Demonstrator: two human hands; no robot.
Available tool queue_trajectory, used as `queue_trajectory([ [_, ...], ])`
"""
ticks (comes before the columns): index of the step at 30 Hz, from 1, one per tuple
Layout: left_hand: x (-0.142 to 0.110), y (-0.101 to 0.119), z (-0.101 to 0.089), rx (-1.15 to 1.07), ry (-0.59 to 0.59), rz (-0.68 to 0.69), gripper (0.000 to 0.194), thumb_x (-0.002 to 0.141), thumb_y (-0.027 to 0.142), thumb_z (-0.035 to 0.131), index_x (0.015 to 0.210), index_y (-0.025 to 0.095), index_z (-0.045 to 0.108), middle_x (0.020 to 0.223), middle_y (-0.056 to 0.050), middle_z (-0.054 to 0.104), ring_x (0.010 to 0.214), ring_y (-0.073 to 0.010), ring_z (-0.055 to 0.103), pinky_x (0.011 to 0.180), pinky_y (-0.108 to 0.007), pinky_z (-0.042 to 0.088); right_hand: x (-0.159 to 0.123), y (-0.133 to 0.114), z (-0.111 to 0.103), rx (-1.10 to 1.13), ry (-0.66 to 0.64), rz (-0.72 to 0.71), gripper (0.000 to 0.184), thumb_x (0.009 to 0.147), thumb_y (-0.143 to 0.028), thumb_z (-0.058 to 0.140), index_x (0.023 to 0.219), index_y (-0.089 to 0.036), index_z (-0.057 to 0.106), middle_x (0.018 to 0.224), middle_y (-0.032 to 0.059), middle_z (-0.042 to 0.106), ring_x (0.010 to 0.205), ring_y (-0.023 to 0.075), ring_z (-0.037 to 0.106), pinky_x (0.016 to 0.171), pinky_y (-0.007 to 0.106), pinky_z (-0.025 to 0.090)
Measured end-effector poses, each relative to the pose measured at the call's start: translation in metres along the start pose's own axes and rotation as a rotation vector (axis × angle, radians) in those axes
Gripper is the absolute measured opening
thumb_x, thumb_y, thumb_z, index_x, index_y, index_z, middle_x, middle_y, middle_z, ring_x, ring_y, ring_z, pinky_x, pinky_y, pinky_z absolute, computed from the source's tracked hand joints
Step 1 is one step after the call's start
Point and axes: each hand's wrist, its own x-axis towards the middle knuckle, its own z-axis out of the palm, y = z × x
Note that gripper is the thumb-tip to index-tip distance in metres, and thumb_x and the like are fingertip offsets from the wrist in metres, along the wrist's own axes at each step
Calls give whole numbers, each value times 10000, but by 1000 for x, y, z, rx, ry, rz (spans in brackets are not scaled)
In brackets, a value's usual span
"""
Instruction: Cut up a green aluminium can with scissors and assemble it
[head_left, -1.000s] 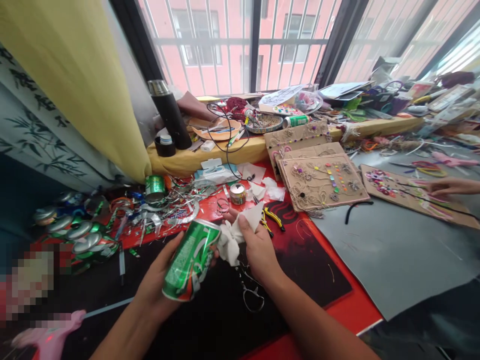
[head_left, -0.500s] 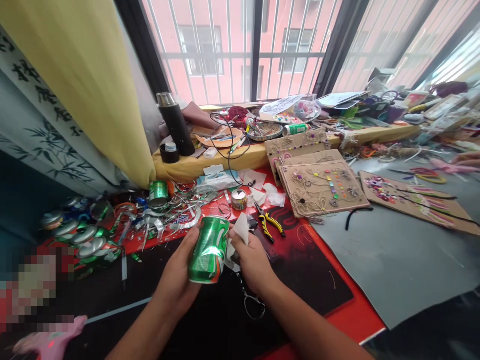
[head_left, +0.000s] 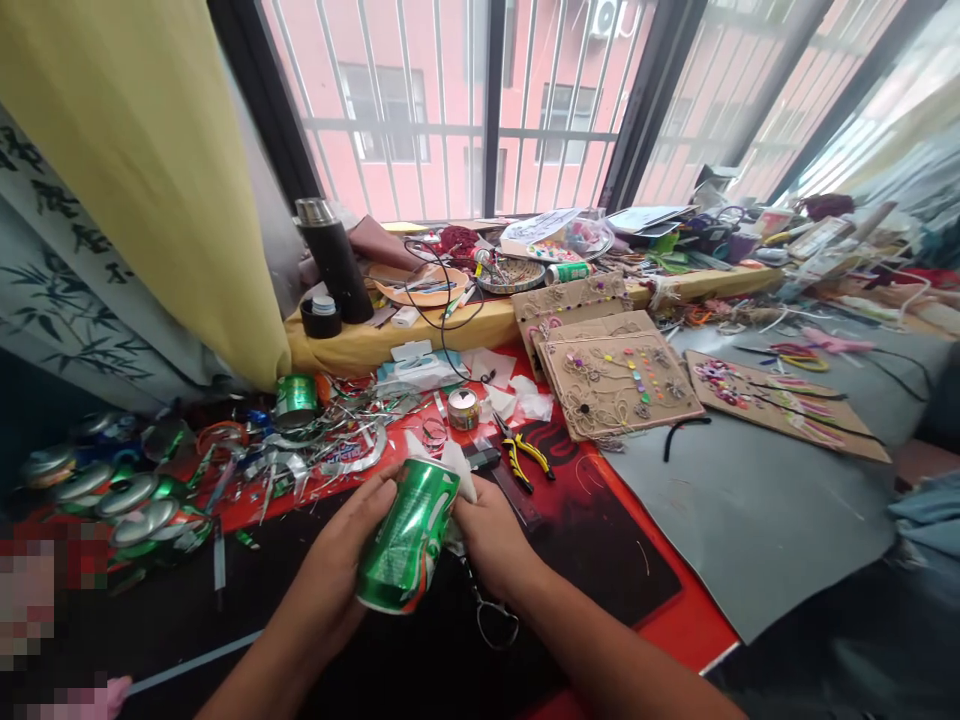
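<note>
My left hand (head_left: 341,565) is wrapped round a green drinks can (head_left: 405,535), held tilted over the dark mat (head_left: 585,560). My right hand (head_left: 491,535) is closed on a crumpled white tissue (head_left: 459,470) and presses it against the can's upper side. Scissors (head_left: 491,615) lie on the mat just below my right wrist. Yellow-handled pliers (head_left: 525,458) lie a little beyond my right hand.
Cut can strips and flattened can pieces (head_left: 150,495) litter the left. A black flask (head_left: 334,258) stands on the yellow sill. Decorated cardboard panels (head_left: 619,380) lie to the right beside a grey sheet (head_left: 750,510). A small tape roll (head_left: 463,408) sits ahead.
The can has tilted and swung between upright and slanted in my left hand. The tissue has moved from beside the can's top to pressed against its upper side. The other person's hand at right has left view.
</note>
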Motion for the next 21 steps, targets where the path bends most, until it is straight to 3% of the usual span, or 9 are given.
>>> queue_trajectory([
  [5, 2, 23, -7, -105, 112, -13, 317, 966, 238, 695, 1255, 139, 780, 1021, -129, 850, 682, -213, 782, 562, -277, 620, 19, -27, -17, -158, 80, -92, 390, 838, -558, 742, 888, -175, 697, 732, 26, 675, 551, 140, 471, 526, 264, 358],
  [11, 6, 29, -31, -99, 201, -52, 369, 942, 196, 716, 1308, 183, 761, 1012, -103, 854, 678, -212, 795, 560, -268, 636, 69, -86, -48, -507, 211, -315, 364, 875, -537, 680, 897, -175, 702, 725, 4, 638, 621, 164, 503, 569, 276, 377],
  [14, 9, 22, -39, -67, 208, -35, 366, 949, 239, 726, 1310, 195, 770, 1091, -115, 854, 745, -217, 810, 612, -265, 650, 103, -109, -57, -701, 264, -400, 325, 912, -469, 633, 925, -160, 734, 801, 45, 711, 748, 217, 611, 677, 306, 455],
  [18, 10, 19, -37, -41, 197, -46, 327, 936, 293, 765, 1251, 211, 802, 1237, -99, 830, 958, -232, 819, 709, -246, 657, 151, -129, -65, -901, 302, -452, 314, 899, -357, 686, 1123, -158, 782, 1114, 148, 795, 1109, 348, 686, 968, 426, 496],
  [21, 10, 18, -31, -21, 151, -34, 362, 914, 310, 800, 1263, 212, 791, 1254, -99, 821, 903, -211, 808, 673, -235, 636, 175, -138, -70, -974, 299, -464, 587, 750, -250, 844, 1317, -142, 735, 1431, 226, 697, 1392, 426, 558, 1180, 523, 384],
])
